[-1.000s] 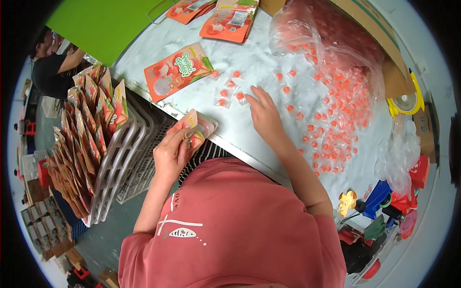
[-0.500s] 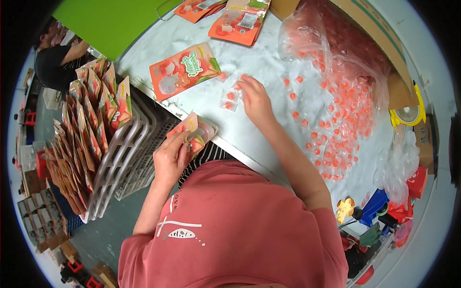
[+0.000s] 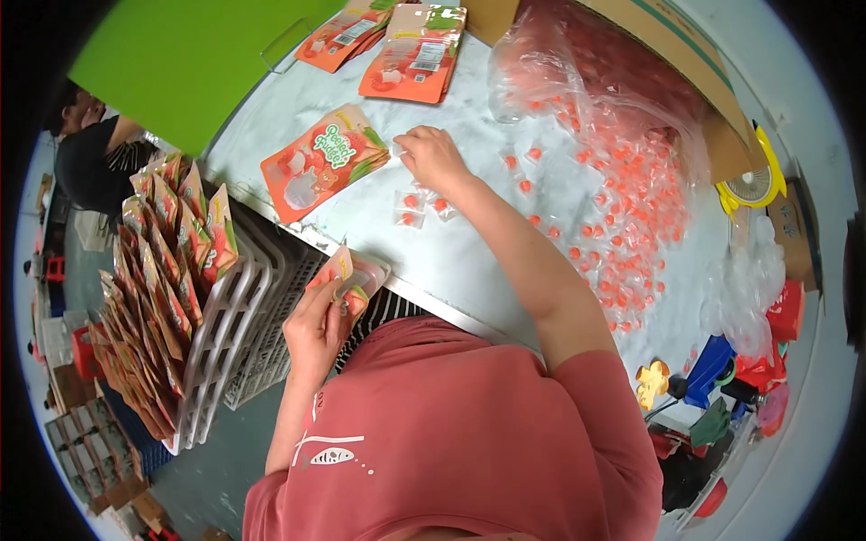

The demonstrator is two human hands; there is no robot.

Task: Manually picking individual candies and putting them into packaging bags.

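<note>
My left hand (image 3: 311, 329) grips a red-and-cream stand-up pouch (image 3: 336, 270) at the table's front edge. The pouch's mouth gapes, and my fingers cover part of its front. My right hand (image 3: 435, 158) is over the table, fingers drawn together on a small wrapped candy (image 3: 398, 150) that they mostly hide. Just left of it lies a flat, printed red pouch (image 3: 320, 162). Several red candies in clear wrappers (image 3: 409, 219) sit between my hands. Farther right spreads a large heap of the same candies (image 3: 622, 234).
A clear bag (image 3: 550, 68) spills candies from a cardboard box (image 3: 722, 99). Stacked flat pouches (image 3: 415, 54) lie at the back. On the left, a white plastic crate (image 3: 216, 334) holds upright filled pouches (image 3: 149, 298). A yellow fan (image 3: 753, 180) stands far right; another person is at far left.
My right hand has moved left, from the small candy group to the tip of the flat pouch. My left hand keeps its pouch. The whole view has shifted slightly.
</note>
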